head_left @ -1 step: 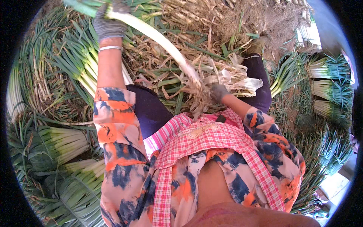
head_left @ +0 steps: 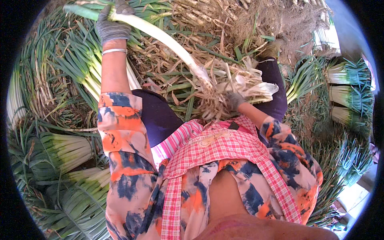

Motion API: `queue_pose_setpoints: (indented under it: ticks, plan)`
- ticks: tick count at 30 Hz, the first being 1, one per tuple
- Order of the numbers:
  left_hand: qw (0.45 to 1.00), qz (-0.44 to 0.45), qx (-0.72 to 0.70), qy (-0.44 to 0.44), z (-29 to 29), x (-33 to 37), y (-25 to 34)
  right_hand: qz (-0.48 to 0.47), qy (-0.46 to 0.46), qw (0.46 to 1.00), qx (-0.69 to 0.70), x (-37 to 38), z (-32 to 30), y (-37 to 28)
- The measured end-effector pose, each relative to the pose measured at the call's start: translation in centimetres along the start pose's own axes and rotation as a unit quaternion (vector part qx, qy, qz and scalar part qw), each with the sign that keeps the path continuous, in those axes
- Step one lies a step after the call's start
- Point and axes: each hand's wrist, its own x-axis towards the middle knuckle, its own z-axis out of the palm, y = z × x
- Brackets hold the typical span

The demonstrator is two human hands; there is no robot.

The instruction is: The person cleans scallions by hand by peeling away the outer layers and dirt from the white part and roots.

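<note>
My left hand (head_left: 115, 25), in a grey knit glove, is closed round the upper stalk of a long leek (head_left: 160, 38) at the top left. Its white shank slants down to the right, and its roots (head_left: 212, 100) hang in front of my lap. Close beside the roots, my right hand (head_left: 236, 101), also gloved, is closed with its fingers partly hidden. What it grips, if anything, does not show clearly. Pale dry peelings (head_left: 244, 82) lie just beyond it, against my right leg.
Loose leeks (head_left: 90, 72) lie left of my left forearm. Tied bundles (head_left: 72, 152) stand at the lower left, and more bundles (head_left: 346, 94) at the far right. Ahead is a heap of rooted stalks (head_left: 224, 18). Dry leaf litter (head_left: 160, 66) covers the ground between my legs.
My left hand has shifted slightly left, with the leek in it. My right hand has moved a little right beside the roots, and the dangling root fibres hang differently.
</note>
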Motion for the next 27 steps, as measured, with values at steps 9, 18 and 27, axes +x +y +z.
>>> queue_pose_setpoints:
  ticks: [9,18,27]
  plan:
    - [0.984,-0.03,-0.168,0.049,-3.6,1.2,0.9,-0.15,0.19,0.668,0.704,4.6,-21.3,-7.5]
    - [0.954,0.1,-0.073,0.275,-8.5,-2.0,7.5,-0.05,0.144,0.947,0.284,-4.1,-15.6,-4.6]
    - [0.979,0.058,-0.055,0.185,-10.9,-2.5,8.6,0.067,0.248,0.944,0.206,-4.2,-12.4,1.0]
